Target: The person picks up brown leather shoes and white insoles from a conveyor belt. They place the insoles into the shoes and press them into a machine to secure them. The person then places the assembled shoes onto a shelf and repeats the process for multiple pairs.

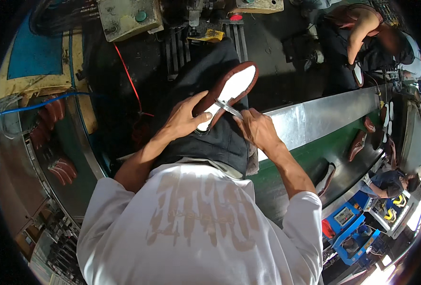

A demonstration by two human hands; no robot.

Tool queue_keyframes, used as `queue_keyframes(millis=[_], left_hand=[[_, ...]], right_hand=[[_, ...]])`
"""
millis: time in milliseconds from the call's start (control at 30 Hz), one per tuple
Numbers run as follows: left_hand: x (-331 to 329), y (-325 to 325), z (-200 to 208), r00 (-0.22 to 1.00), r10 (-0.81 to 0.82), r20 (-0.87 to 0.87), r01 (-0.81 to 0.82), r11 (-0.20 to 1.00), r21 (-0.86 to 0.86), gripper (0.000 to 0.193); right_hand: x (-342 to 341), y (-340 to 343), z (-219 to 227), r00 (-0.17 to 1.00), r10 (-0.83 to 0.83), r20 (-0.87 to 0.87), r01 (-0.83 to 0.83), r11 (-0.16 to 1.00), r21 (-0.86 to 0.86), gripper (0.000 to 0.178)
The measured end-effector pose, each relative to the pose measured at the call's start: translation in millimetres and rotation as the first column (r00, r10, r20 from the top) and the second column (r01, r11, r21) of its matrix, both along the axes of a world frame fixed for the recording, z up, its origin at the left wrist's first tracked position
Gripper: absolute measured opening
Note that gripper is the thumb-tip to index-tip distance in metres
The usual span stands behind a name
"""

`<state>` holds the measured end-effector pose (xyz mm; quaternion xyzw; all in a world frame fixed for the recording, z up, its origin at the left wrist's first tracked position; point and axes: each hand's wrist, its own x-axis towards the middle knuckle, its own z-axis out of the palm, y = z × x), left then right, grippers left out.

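A brown shoe upper (252, 85) with a white insole-like bottom facing up lies across my dark-trousered lap. My left hand (184, 118) grips its lower left side, the thumb pressed over the white bottom. In my right hand (260, 130) is a slim silvery metal hand tool (228, 109). Its far end rests against the white bottom near the narrow middle of the shoe. The tool's exact kind is hard to make out, and my right fingers hide its near end.
A green conveyor belt (291, 164) with a metal edge (315, 118) runs along my right, carrying several shoes. Brown shoe uppers (62, 171) lie on the left. Machine boxes (127, 19) stand ahead. A co-worker (362, 33) handles a shoe at the far right; another person (386, 184) stands past the belt.
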<state>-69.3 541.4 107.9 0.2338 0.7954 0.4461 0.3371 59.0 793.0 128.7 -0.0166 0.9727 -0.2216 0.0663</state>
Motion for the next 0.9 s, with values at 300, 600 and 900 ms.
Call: queue_keyframes(millis=[300,600,900], left_hand=[[-12,27,13,0.895,0.065,0.441,-0.094,0.995,0.044,0.072],[-12,25,-13,0.985,-0.09,0.149,0.079,0.994,0.076,0.064],[-22,12,-20,0.936,-0.178,0.303,0.161,0.984,0.079,0.084]], right_hand=[[3,-2,17,0.99,0.008,0.141,-0.004,1.0,-0.029,0.034],[0,-10,35,0.912,-0.253,-0.324,0.172,0.951,-0.258,0.052],[-32,-7,13,0.897,-0.368,-0.244,0.332,0.926,-0.178,0.031]])
